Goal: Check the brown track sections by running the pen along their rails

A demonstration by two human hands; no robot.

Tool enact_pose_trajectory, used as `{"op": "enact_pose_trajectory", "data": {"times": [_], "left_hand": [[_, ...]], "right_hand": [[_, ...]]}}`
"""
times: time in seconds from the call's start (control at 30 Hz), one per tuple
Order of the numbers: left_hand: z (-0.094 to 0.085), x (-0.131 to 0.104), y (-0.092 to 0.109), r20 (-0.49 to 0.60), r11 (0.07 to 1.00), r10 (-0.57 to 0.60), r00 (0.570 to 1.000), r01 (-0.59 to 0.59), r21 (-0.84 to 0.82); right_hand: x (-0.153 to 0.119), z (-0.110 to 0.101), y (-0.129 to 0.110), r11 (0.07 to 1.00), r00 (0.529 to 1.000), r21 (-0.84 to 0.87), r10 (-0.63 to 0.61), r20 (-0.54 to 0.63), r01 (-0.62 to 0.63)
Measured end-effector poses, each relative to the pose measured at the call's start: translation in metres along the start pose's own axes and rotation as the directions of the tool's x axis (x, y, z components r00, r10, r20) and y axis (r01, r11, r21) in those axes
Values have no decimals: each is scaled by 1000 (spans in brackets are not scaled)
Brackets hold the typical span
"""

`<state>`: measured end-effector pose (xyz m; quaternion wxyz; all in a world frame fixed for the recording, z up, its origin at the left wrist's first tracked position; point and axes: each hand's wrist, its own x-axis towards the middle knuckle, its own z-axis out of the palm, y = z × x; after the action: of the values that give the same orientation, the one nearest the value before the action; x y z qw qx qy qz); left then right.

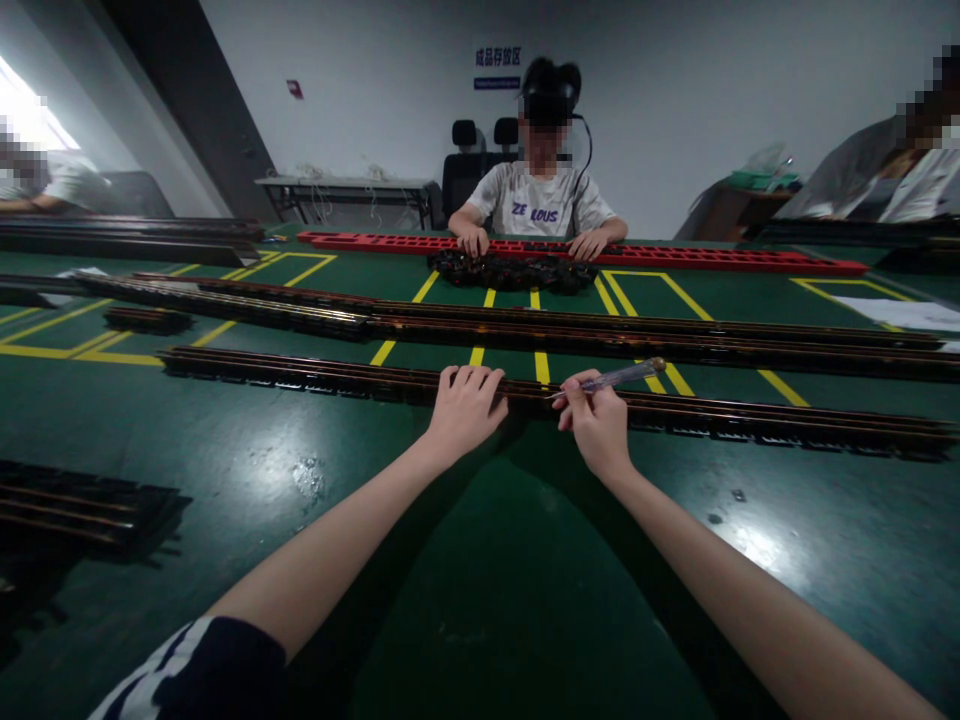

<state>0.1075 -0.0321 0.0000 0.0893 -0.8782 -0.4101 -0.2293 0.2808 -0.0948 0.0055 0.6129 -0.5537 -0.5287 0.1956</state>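
A long dark rail (750,418) with thin copper-coloured lines lies across the green table in front of me. My left hand (466,405) rests on it just left of centre, its fingers bent over the rail's far side. In my right hand (596,420) is a screwdriver with a clear handle (624,376), pinched near its shaft. The handle points up to the right, and the thin tip points left, close above the rail. Whether the tip touches the rail I cannot tell.
More dark rails (675,335) run across the table (525,570) beyond mine. Another stack (82,510) lies at the near left. Opposite, a person wearing a headset has both hands by a red rack (720,258) and a dark heap (517,272). People sit at both sides.
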Motion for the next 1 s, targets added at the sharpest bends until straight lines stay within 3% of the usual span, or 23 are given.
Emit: {"op": "enact_pose_trajectory", "data": {"times": [1.0], "left_hand": [[-3,-1,1,5,1000,3,1000,-3,11]], "right_hand": [[0,0,0,1000,998,-5,-26,63,27]]}}
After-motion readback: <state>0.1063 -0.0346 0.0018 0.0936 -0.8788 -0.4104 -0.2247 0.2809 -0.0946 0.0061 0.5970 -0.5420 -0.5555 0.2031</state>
